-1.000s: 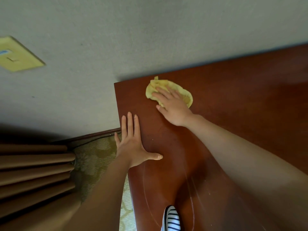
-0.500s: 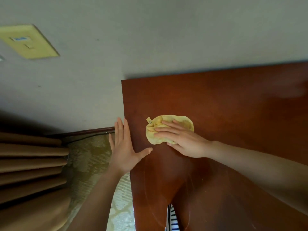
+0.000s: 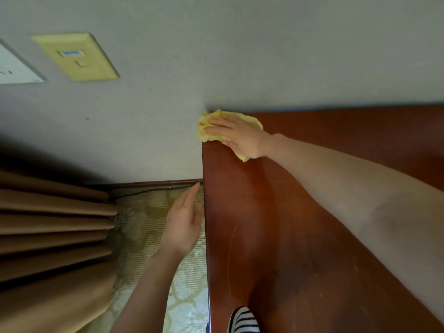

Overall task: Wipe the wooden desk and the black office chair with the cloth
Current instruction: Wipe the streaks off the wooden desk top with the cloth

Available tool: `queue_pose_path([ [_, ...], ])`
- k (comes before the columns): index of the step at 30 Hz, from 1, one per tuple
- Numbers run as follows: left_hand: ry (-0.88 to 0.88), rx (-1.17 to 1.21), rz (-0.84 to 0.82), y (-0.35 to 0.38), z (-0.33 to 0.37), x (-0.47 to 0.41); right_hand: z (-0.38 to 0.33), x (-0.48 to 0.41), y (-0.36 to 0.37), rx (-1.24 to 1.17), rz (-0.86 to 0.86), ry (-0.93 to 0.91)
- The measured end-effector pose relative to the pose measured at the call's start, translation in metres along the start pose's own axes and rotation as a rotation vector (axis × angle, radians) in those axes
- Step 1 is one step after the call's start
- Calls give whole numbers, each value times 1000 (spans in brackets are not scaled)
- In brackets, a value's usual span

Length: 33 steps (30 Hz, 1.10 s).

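Much of the crumpled yellow cloth (image 3: 207, 133) is hidden beneath our right hand (image 3: 236, 134); only its rim shows past the fingertips, beyond the knuckles, and as a small tongue below the heel of the palm. That hand lies flat on it with fingers straight and spread, pressing rather than clutching. Both forearms run out of frame at the bottom, and a black-and-white striped fabric (image 3: 243, 319) is cut off there too. A white framed sheet (image 3: 14, 68) is clipped by the left border.

Half a second ago the cloth sat farther in from the wall, on the reddish-brown wooden desk (image 3: 276, 236). It now sits on the far left corner, its edge against the grey wall (image 3: 216, 56). Our left hand (image 3: 183, 222), whose thumb then lay on the top, has slid off. It hangs released with straight fingers just beside the desk's left edge, well short of the cloth; we cannot tell whether it touches the wood.

Beyond the pressing hand, up the wall, is a yellowish rectangular wall plate (image 3: 75, 56). Left of the free hand are a tan pleated curtain (image 3: 48, 224), patterned carpet (image 3: 144, 212) and a dark wooden baseboard (image 3: 153, 183).
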<state>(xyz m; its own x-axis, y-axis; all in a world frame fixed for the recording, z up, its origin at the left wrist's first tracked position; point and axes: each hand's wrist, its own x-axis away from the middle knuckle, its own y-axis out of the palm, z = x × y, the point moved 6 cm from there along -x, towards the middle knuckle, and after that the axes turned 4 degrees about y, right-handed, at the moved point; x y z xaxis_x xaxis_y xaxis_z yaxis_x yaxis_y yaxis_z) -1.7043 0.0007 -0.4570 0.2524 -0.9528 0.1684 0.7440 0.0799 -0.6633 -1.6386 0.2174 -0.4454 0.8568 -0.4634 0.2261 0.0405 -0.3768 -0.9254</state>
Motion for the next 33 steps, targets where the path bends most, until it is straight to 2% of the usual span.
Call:
queue_pose_path([
  [4,-13,25,-7,5,-4,1,-7,-12,6,-100,102,208],
  [6,-44,37,-14,9,-6,1,-16,-5,12,-150,163,228],
  [13,-100,93,-23,21,-1,3,-55,58,35,-242,135,30],
  [17,-45,78,21,18,9,4,-69,116,53,-247,64,-57],
  [21,15,-189,-38,26,15,8,-54,172,59,-268,47,-54],
  [26,51,-155,-131,42,25,8,-20,200,51,-195,3,-15],
  [33,-48,-227,-213,54,23,6,42,182,21,-216,86,210],
])
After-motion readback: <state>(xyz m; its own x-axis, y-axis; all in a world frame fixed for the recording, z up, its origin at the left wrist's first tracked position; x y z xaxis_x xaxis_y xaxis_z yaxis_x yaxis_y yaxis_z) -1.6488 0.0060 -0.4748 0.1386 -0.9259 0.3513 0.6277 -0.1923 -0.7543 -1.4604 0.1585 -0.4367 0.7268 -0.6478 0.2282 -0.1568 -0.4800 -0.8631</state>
